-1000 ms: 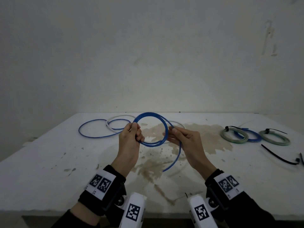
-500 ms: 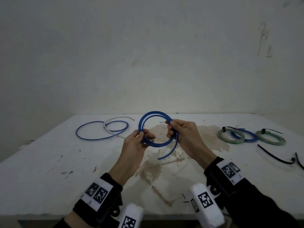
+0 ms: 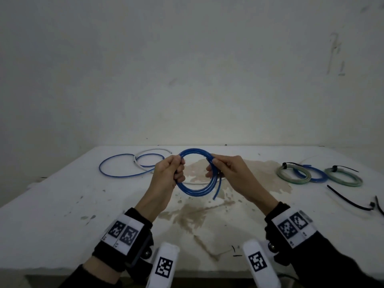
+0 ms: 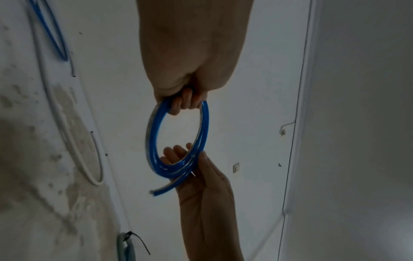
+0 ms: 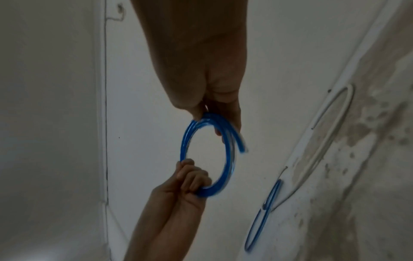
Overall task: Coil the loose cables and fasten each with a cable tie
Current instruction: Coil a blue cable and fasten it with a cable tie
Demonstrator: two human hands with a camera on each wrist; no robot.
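Note:
A blue cable point(image 3: 195, 191) is wound into a round coil of several loops, held upright above the table between both hands. My left hand point(image 3: 172, 173) grips the coil's left side with curled fingers point(image 4: 186, 101). My right hand point(image 3: 224, 171) pinches the right side, thumb on top and fingers behind point(image 5: 225, 113). A short free end point(image 3: 217, 191) hangs from the coil's lower right. The coil point(image 4: 178, 141) shows whole in the left wrist view and again, as the same coil point(image 5: 214, 153), in the right wrist view.
The white table point(image 3: 62, 225) carries a brown stain point(image 3: 207, 210) under my hands. Loose blue and white cables point(image 3: 128, 165) lie at the back left. Tied coils point(image 3: 318, 175) lie at the right, with black cable ties point(image 3: 351, 201) near the right edge.
The hanging blue tail has shortened as more cable went into the coil. Both hands shifted their hold, and the coil now stands fuller and rounder between them.

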